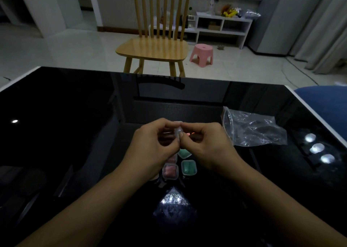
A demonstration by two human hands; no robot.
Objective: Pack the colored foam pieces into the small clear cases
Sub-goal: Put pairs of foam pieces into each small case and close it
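Head view looks down on a glossy black glass counter point(65, 115), dim and mirror-like, with a pale wooden spindle-back chair point(153, 47) pulled up at its far edge and a small pink plastic stool point(201, 54) on the tiled floor beyond. A crumpled clear plastic zip bag point(251, 128) lies on the counter to the right of the hands. Both forearms reach in from the near edge and meet over the middle. The left hand point(153, 143) and right hand point(204, 145) have their fingers curled inward, together pinching one small clear plastic case point(178, 131) held up between the fingertips; what is inside it I cannot tell. Just below the hands, on the counter, sit more small clear cases: one with pink foam pieces point(170, 171), one beside it with green foam pieces point(188, 167), and another green one point(185, 152) partly hidden under the right hand.
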